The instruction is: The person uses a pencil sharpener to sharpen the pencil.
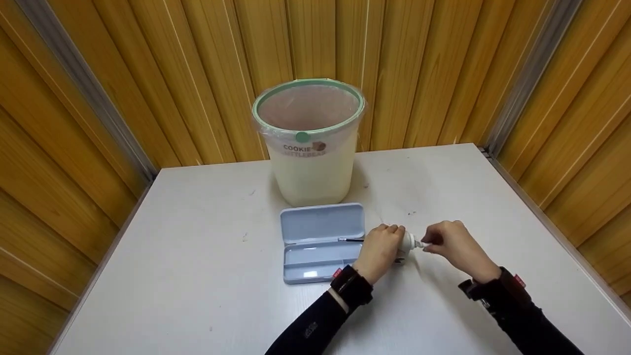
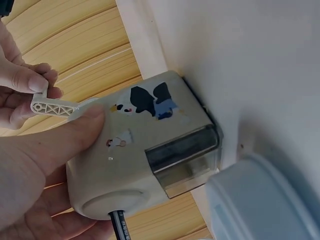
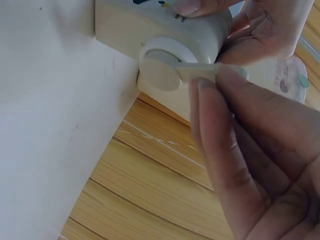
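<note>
L fingers (image 2: pixel 82 131) grip boxy cream plastic sharpener (image 2: pixel 137 150), R fingers (image 3: pixel 216 117) its cream crank (image 2: pixel 59 108); prob. sharpening black pencil (image 2: pixel 119 226), cranking next.

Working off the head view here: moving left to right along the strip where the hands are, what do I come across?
Open pencil case → left hand → pencil sharpener → crank → right hand.
</note>
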`<state>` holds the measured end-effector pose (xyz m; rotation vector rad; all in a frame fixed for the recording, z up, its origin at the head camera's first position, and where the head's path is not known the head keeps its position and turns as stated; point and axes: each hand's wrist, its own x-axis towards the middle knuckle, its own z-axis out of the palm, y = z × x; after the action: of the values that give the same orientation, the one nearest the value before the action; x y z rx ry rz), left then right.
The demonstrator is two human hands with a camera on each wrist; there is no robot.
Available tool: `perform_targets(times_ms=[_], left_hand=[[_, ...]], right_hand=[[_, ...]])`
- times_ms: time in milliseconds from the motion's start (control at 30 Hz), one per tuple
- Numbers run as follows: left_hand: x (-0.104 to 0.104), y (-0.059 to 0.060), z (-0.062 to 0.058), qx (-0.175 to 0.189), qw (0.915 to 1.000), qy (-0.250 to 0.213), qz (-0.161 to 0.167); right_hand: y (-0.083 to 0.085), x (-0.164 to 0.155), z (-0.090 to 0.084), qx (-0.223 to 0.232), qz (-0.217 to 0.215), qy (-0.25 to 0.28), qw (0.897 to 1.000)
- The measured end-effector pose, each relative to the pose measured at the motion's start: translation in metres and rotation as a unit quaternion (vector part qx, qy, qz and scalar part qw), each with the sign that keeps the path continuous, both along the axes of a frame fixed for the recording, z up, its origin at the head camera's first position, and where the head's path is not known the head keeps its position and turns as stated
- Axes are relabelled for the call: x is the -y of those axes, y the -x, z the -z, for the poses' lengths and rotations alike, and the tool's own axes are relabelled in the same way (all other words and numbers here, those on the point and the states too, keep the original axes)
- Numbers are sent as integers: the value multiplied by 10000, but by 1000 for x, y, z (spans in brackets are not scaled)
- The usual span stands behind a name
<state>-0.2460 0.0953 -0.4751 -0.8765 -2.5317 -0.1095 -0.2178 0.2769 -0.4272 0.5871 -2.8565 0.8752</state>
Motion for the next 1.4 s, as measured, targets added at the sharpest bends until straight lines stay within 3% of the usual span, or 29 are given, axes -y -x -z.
perform_targets(times_ms=[133,300,500,667,833,1133,1400], left_hand=[[2,2,1,-205,9997,-87,67],[3,2,0,-118,9997,-158,154],[1,0,1,8,9996,-224,198],[-5,-3,4,-70,9996,-156,218],[-6,-6,5,-72,9998,181,30],[-2,-6,0,-359,9967,727,1],[2,-6,-3,-111,9959,898,16]], right_hand=[[3,5,-2,-351,246,-116,9990],[11,11,-1,-863,588,-242,9942],[33,10,16,-1190,781,-186,9897],[46,3,37,-962,792,-156,9921],[52,1,50,-614,759,-75,9952],[58,5,52,-365,688,-25,9970],[59,7,58,-358,519,-110,9979]])
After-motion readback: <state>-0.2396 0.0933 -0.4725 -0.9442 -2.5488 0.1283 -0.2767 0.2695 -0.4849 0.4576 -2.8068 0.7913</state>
